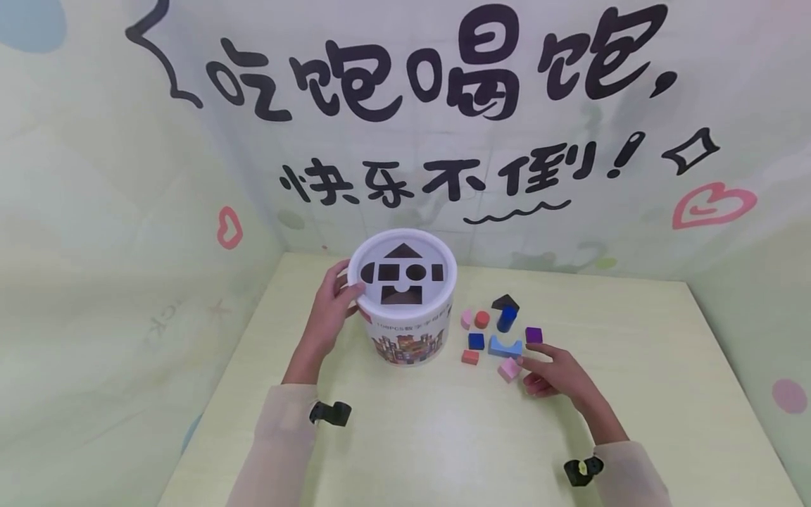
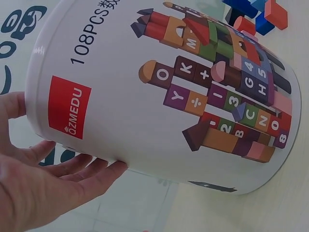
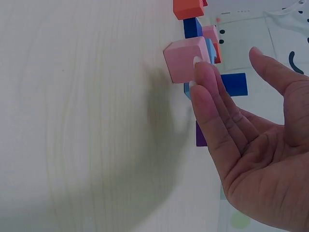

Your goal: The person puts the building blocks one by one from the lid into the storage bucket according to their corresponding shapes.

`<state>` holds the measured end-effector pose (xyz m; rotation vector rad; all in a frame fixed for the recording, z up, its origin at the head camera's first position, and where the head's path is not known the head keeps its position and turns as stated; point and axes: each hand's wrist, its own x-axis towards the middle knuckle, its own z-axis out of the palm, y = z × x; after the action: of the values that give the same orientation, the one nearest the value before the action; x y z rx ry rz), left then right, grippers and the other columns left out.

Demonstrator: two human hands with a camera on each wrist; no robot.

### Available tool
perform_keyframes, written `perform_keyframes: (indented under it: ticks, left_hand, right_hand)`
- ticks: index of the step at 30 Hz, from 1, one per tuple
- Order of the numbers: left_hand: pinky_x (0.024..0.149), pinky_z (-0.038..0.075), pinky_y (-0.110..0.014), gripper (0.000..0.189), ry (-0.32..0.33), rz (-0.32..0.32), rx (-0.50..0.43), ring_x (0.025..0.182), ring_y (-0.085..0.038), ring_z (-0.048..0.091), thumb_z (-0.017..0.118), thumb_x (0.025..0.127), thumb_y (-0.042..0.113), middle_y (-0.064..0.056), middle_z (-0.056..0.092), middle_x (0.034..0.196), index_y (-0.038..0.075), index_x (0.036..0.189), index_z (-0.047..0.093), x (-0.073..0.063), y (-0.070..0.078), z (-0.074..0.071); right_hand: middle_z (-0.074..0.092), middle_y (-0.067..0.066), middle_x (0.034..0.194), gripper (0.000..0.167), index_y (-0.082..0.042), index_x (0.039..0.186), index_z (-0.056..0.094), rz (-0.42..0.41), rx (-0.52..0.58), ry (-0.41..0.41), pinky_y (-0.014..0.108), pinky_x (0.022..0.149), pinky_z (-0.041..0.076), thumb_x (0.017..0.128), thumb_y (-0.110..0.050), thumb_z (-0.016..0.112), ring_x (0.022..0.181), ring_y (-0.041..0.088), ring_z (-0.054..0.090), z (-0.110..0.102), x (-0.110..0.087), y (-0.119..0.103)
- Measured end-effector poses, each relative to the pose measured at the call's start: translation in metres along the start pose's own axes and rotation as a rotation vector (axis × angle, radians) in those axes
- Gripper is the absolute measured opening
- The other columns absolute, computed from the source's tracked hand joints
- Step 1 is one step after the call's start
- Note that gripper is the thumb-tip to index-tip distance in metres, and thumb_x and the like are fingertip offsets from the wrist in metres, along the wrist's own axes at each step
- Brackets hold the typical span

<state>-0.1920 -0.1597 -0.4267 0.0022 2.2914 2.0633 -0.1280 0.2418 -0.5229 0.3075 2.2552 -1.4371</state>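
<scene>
A person's two bare hands work at a pale wood-grain table (image 1: 431,436). Left of centre stands an upright round white bucket (image 1: 412,341), printed with a picture of coloured letter blocks. Its white lid (image 1: 434,292) has cut-outs: a triangle, a half-circle, a square, a circle, a narrow rectangle and a notched rectangle. The left hand (image 1: 332,303) grips the bucket's left side, thumb over the lid's rim, fingers against the outer wall.

To the bucket's right lies a loose group of small blocks. The right hand (image 1: 557,370) is at the near edge, its fingertips by a pink block (image 1: 509,370); whether they touch it is hard to tell. Its fingers reach out side by side, the thumb spread well apart.

Just behind the pink block is a light-blue block with a curved notch (image 1: 505,348). Around it are a purple block (image 1: 534,335), an upright dark-blue cylinder (image 1: 507,320), a black triangular block (image 1: 505,302), an orange-red cylinder (image 1: 482,320) and a dark-blue cube (image 1: 476,341).
</scene>
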Motion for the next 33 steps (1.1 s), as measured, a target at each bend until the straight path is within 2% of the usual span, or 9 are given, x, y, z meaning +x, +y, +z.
perform_keyframes:
  ticks: [8, 14, 26, 33]
  left_hand:
    - [0.103, 0.047, -0.053, 0.053, 0.005, -0.007, -0.005, 0.124, -0.034, 0.053, 0.055, 0.099, 0.02, -0.016, 0.046, 0.145, 0.018, 0.148, 0.035, -0.002, -0.002, 0.001]
    - [0.102, 0.047, -0.054, 0.054, 0.004, 0.016, -0.006, 0.122, -0.035, 0.054, 0.054, 0.099, 0.02, -0.014, 0.048, 0.143, 0.018, 0.149, 0.035, -0.002, -0.001, 0.003]
    - [0.101, 0.048, -0.055, 0.053, 0.003, 0.005, -0.003, 0.121, -0.035, 0.055, 0.055, 0.098, 0.02, -0.013, 0.049, 0.142, 0.021, 0.148, 0.036, -0.002, -0.001, 0.001]
    - [0.1, 0.048, -0.054, 0.053, -0.002, 0.022, 0.005, 0.118, -0.034, 0.057, 0.054, 0.098, 0.021, -0.014, 0.049, 0.141, 0.022, 0.148, 0.036, -0.003, -0.002, 0.002]
  right_hand:
    - [0.069, 0.007, 0.073, 0.065, 0.002, 0.14, 0.046, 0.017, -0.011, 0.01, 0.032, 0.06, 0.061, 0.09, -0.032, 0.07, 0.061, 0.018, 0.066, 0.007, -0.001, 0.0]
    - [0.067, 0.008, 0.073, 0.065, 0.004, 0.135, 0.049, 0.031, -0.03, 0.017, 0.031, 0.06, 0.061, 0.087, -0.032, 0.073, 0.06, 0.018, 0.065, 0.012, 0.0, 0.0]
    - [0.067, 0.008, 0.071, 0.057, 0.004, 0.128, 0.053, 0.071, -0.056, 0.021, 0.03, 0.058, 0.06, 0.085, -0.026, 0.076, 0.059, 0.018, 0.064, 0.022, 0.001, -0.002]
    - [0.066, 0.007, 0.071, 0.057, 0.004, 0.127, 0.053, 0.061, -0.075, 0.035, 0.029, 0.058, 0.06, 0.085, -0.028, 0.076, 0.058, 0.016, 0.063, 0.028, 0.003, 0.004]
